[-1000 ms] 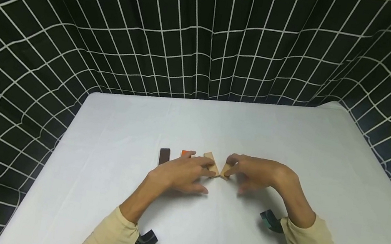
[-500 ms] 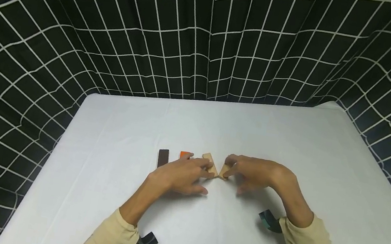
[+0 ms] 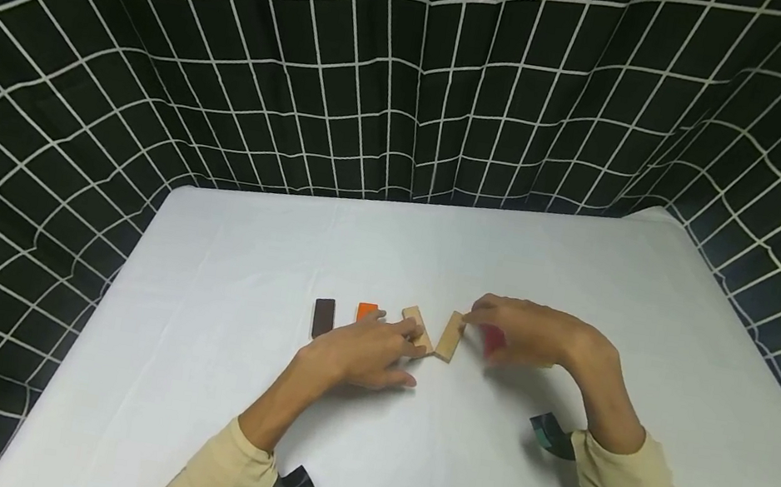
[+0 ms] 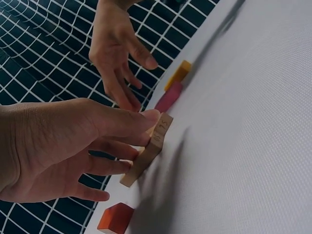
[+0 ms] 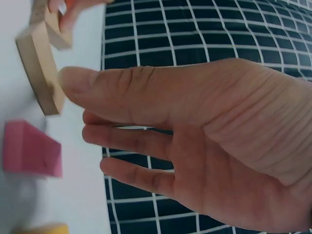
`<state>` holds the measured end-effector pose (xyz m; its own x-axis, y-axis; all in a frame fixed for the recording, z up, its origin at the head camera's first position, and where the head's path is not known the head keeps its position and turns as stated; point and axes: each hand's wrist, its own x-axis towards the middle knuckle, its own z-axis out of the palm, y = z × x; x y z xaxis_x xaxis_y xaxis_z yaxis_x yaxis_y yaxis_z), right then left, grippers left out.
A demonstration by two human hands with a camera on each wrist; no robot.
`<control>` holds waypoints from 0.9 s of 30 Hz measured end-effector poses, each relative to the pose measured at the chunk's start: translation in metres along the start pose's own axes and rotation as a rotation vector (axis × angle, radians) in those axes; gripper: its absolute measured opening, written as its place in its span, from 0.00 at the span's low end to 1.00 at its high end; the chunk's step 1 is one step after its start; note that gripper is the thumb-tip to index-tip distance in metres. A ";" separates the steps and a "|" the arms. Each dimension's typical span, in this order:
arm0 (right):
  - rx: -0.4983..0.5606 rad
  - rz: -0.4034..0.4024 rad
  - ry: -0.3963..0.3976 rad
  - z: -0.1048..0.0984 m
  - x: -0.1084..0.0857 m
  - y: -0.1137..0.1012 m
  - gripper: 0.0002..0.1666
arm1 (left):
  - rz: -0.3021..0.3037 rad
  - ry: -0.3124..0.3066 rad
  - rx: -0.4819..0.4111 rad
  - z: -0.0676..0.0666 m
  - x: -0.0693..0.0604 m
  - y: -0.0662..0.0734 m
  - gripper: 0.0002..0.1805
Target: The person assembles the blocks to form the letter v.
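In the head view my left hand (image 3: 367, 352) has its fingertips on the left pale wooden block (image 3: 419, 325); its thumb lies nearer me, off the block. The right wooden block (image 3: 451, 337) touches it at the near end, the pair forming a V. My right hand (image 3: 532, 332) is just right of this second block, fingers loosely extended and holding nothing. The right wrist view shows its thumb beside one end of the wooden block (image 5: 39, 70); whether they touch I cannot tell. A pink block (image 5: 31, 148) stands near that hand, partly hidden by it in the head view.
A dark brown block (image 3: 323, 318) and an orange block (image 3: 367, 311) lie to the left, the orange one partly behind my left fingers. Beyond the pink block is a yellow block (image 4: 179, 74). Black curtains with white grid lines surround the white table (image 3: 247, 239).
My right hand has come off the right wooden block and shifted slightly right and away from me, uncovering that block and part of the pink one. My left hand has hardly moved.
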<state>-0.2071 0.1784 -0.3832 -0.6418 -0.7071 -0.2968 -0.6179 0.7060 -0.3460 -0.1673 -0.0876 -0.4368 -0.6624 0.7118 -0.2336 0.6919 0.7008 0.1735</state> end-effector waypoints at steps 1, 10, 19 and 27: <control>-0.007 0.019 0.008 0.000 -0.001 0.001 0.32 | -0.001 0.001 -0.003 0.000 -0.001 0.000 0.28; -0.031 0.193 -0.014 0.007 0.003 0.014 0.39 | 0.009 0.025 -0.012 0.002 -0.002 0.000 0.26; -0.034 0.183 -0.006 0.015 0.009 0.020 0.37 | 0.017 0.043 -0.007 0.002 -0.003 -0.001 0.26; -0.075 0.196 -0.004 0.016 0.012 0.020 0.37 | 0.014 0.056 -0.017 0.001 -0.002 0.000 0.25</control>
<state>-0.2200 0.1832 -0.4081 -0.7514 -0.5556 -0.3559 -0.5132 0.8311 -0.2140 -0.1660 -0.0892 -0.4370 -0.6677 0.7229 -0.1776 0.6968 0.6909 0.1924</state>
